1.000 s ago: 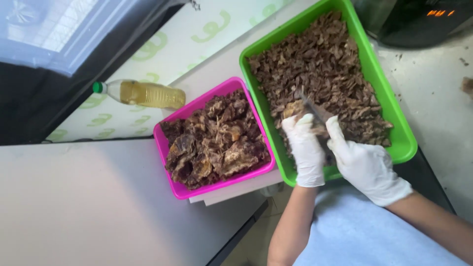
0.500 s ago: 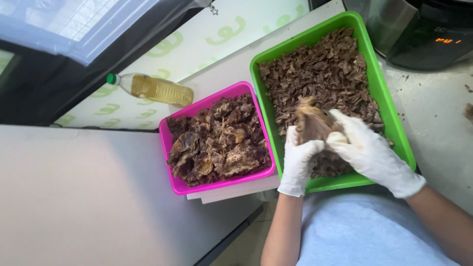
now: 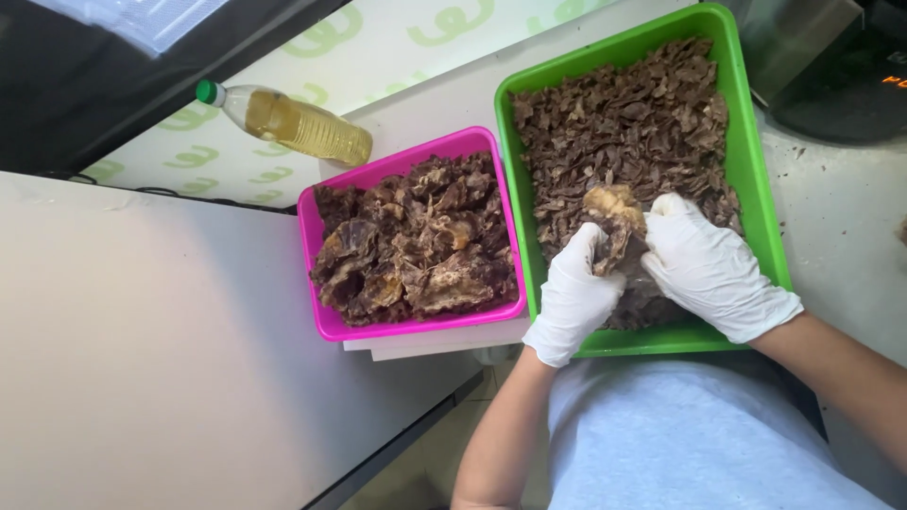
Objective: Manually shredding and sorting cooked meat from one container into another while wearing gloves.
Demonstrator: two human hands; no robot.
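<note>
Dried brown piece (image 3: 616,227) upright-tilted, left hand (image 3: 574,297), right hand (image 3: 710,269) gripping

Both gloved hands: left (image 3: 573,295), right (image 3: 710,267), fingers curled, gripping.

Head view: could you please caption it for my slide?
Gloved left hand and right hand hold a dried brown piece over the green tray.
</note>
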